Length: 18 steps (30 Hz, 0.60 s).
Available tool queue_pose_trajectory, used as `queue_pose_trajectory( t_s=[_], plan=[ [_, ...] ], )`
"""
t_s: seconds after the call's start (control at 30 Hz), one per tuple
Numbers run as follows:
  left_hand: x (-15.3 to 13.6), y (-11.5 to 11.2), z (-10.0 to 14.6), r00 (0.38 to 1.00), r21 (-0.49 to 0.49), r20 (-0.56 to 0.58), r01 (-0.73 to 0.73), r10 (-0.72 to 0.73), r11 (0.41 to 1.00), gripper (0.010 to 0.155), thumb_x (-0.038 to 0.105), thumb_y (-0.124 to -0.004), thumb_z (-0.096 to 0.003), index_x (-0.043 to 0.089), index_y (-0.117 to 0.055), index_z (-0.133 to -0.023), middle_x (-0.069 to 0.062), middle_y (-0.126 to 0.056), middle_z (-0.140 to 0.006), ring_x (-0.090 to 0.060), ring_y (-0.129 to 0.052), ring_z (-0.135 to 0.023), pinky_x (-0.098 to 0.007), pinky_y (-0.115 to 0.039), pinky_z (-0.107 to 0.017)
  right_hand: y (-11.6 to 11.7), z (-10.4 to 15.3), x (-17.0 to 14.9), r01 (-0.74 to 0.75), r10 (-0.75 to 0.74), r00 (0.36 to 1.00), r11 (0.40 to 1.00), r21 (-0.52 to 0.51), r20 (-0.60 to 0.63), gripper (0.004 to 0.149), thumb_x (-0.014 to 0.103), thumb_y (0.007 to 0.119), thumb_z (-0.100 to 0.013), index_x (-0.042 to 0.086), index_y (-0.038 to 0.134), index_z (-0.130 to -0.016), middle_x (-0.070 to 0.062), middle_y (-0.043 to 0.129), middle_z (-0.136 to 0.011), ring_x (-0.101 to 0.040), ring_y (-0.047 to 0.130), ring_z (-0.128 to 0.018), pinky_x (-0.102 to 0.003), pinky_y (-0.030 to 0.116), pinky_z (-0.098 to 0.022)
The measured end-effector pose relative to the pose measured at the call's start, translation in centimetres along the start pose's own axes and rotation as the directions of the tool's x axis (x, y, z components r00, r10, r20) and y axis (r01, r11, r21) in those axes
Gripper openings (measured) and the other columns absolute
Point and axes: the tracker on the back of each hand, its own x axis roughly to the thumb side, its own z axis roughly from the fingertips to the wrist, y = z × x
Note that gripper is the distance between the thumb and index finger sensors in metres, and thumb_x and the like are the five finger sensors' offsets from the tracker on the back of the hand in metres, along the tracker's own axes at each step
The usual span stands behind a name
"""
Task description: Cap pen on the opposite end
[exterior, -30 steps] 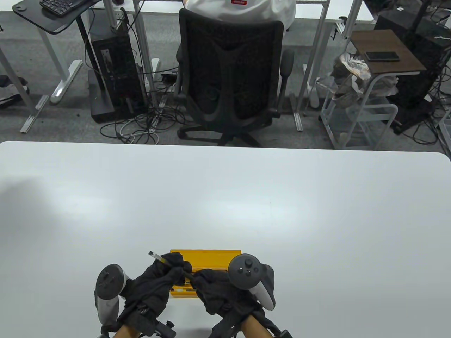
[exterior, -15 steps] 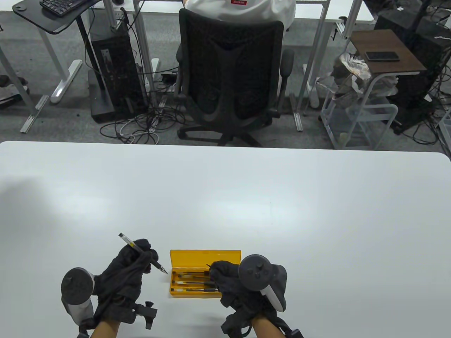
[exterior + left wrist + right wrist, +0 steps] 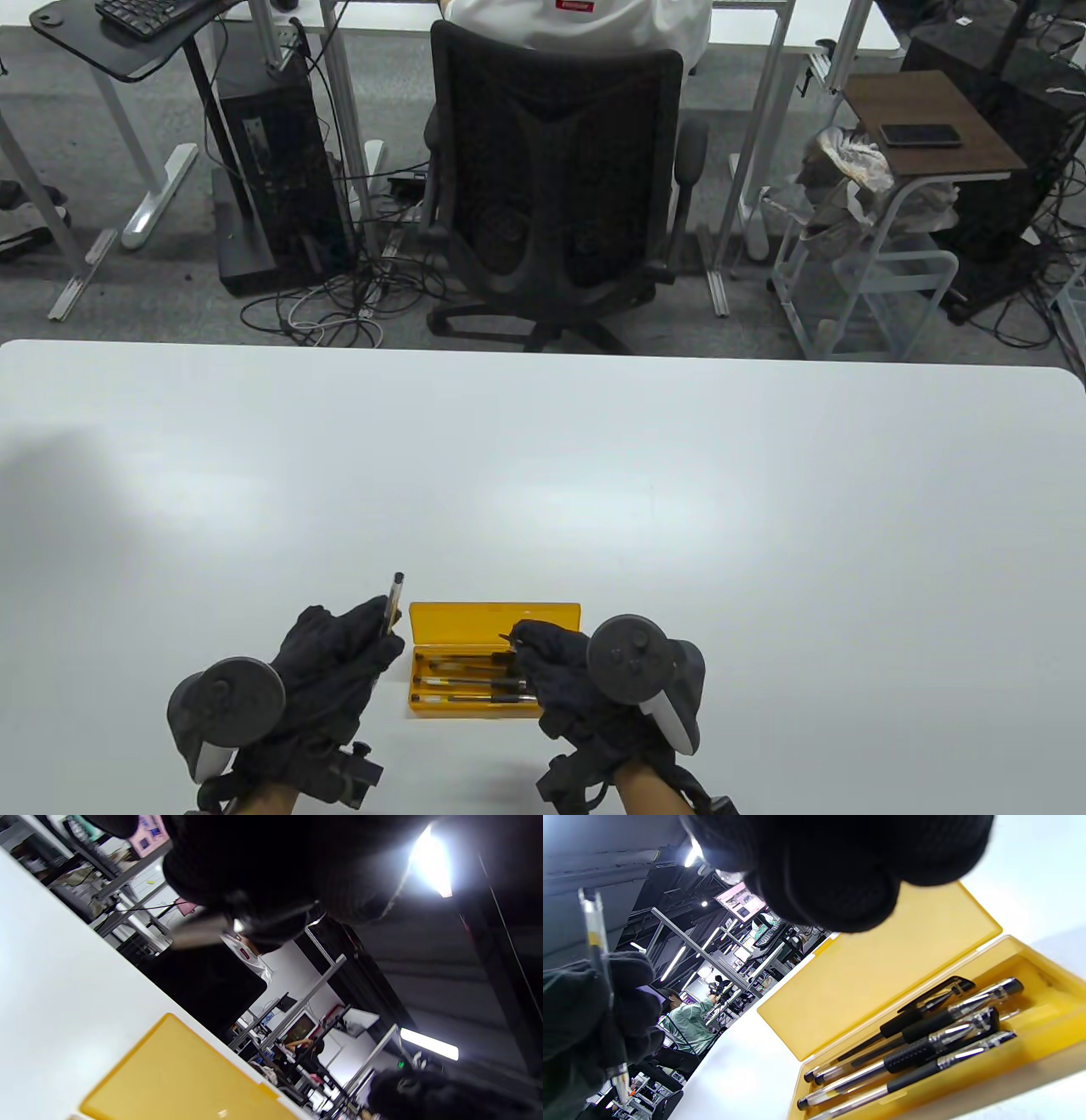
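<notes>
My left hand (image 3: 373, 632) grips a clear pen (image 3: 394, 598) left of the yellow box. The pen's back end points away from me, and its writing tip is hidden in the glove. In the right wrist view the pen (image 3: 596, 933) stands nearly upright with its tip down. It is a blur in the left wrist view (image 3: 199, 933). My right hand (image 3: 526, 641) hovers over the box's right half and pinches a small black piece, apparently the pen cap (image 3: 510, 634). The hands are apart.
An open yellow pen box (image 3: 495, 613) lies between my hands near the table's front edge, lid flat on the far side. It holds several black-grip pens (image 3: 916, 1052). An office chair (image 3: 551, 170) stands beyond the table's far edge.
The hands, joined at the pen a second ago, have separated. The left hand swung the pen from slanting left to pointing away and moved back toward the box. The right hand shifted slightly.
</notes>
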Motion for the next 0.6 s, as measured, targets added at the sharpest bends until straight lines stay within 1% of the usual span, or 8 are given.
queue_pose_trajectory(
  t_s=[0.03,0.1,0.13,0.17,0.23,0.37,0.43,0.6],
  plan=[
    [0.4,-0.1,0.0,0.998,-0.014,0.026,0.057,-0.057,0.998,0.05,0.031,-0.085,-0.051,0.009,-0.081,-0.096,-0.016,-0.095,-0.077,-0.034,-0.085,-0.063,-0.076,-0.039,-0.07,0.0,0.0,0.0,0.002,-0.002,1.0,1.0,-0.002,0.003,0.045,0.03,0.074,-0.042,0.018,0.087,-0.084,-0.007,0.099,-0.061,-0.019,0.1,-0.039,-0.038,0.085,-0.031],
    [1.2,-0.4,-0.1,0.975,-0.041,0.101,0.204,-0.199,0.978,0.049,0.029,-0.083,-0.0512,0.011,-0.081,-0.096,-0.016,-0.092,-0.08,-0.036,-0.081,-0.068,-0.078,-0.035,-0.07,0.0,0.0,0.0,0.006,-0.006,1.0,1.0,0.002,0.007,0.045,0.03,0.074,-0.042,0.018,0.086,-0.084,-0.007,0.099,-0.062,-0.02,0.1,-0.04,-0.038,0.085,-0.032],
    [1.6,-0.5,-0.1,0.953,-0.048,0.139,0.28,-0.271,0.959,0.048,0.028,-0.082,-0.0513,0.012,-0.081,-0.096,-0.016,-0.091,-0.081,-0.036,-0.08,-0.07,-0.078,-0.033,-0.07,0.0,0.0,0.0,0.006,-0.006,1.0,1.0,0.002,0.009,0.045,0.029,0.074,-0.042,0.019,0.086,-0.084,-0.008,0.099,-0.062,-0.02,0.1,-0.04,-0.039,0.085,-0.032],
    [2.1,-0.7,-0.1,0.913,-0.053,0.185,0.378,-0.363,0.924,0.047,0.029,-0.081,-0.0514,0.014,-0.081,-0.096,-0.015,-0.091,-0.082,-0.036,-0.079,-0.072,-0.079,-0.033,-0.07,0.1,0.0,0.0,0.0,0.0,1.0,1.0,0.002,0.011,0.045,0.029,0.074,-0.042,0.019,0.086,-0.084,-0.008,0.099,-0.062,-0.02,0.1,-0.04,-0.039,0.085,-0.032],
    [2.5,-1.0,-0.1,0.864,-0.053,0.231,0.469,-0.446,0.881,0.047,0.029,-0.08,-0.0514,0.015,-0.082,-0.096,-0.014,-0.09,-0.083,-0.036,-0.078,-0.073,-0.079,-0.032,-0.069,0.3,0.0,0.1,-0.009,0.009,1.0,1.0,0.015,0.017,0.045,0.029,0.074,-0.042,0.02,0.086,-0.085,-0.008,0.098,-0.063,-0.02,0.099,-0.042,-0.039,0.085,-0.033],
    [2.8,-1.6,-0.1,0.856,-0.08,0.253,0.484,-0.452,0.872,0.047,0.029,-0.08,-0.0511,0.015,-0.083,-0.096,-0.014,-0.09,-0.083,-0.036,-0.077,-0.073,-0.079,-0.031,-0.07,0.7,0.1,0.5,-0.04,0.039,0.998,0.999,0.027,0.047,0.045,0.029,0.073,-0.042,0.021,0.086,-0.085,-0.007,0.098,-0.064,-0.02,0.099,-0.043,-0.039,0.085,-0.034],
    [3.0,-1.7,-0.1,0.846,-0.078,0.268,0.496,-0.461,0.865,0.047,0.029,-0.08,-0.051,0.015,-0.083,-0.095,-0.014,-0.09,-0.082,-0.036,-0.077,-0.073,-0.079,-0.031,-0.07,1.0,0.1,0.7,-0.058,0.056,0.997,0.998,0.032,0.06,0.045,0.029,0.073,-0.042,0.021,0.085,-0.085,-0.007,0.097,-0.065,-0.02,0.099,-0.043,-0.039,0.085,-0.034],
    [3.3,-2.0,0.0,0.845,-0.087,0.289,0.492,-0.45,0.866,0.047,0.029,-0.08,-0.0509,0.015,-0.083,-0.095,-0.014,-0.09,-0.083,-0.036,-0.078,-0.073,-0.079,-0.031,-0.07,1.5,0.1,0.9,-0.072,0.069,0.995,0.997,0.034,0.078,0.045,0.03,0.073,-0.042,0.022,0.085,-0.085,-0.007,0.097,-0.065,-0.02,0.099,-0.043,-0.039,0.085,-0.034]
  ],
)
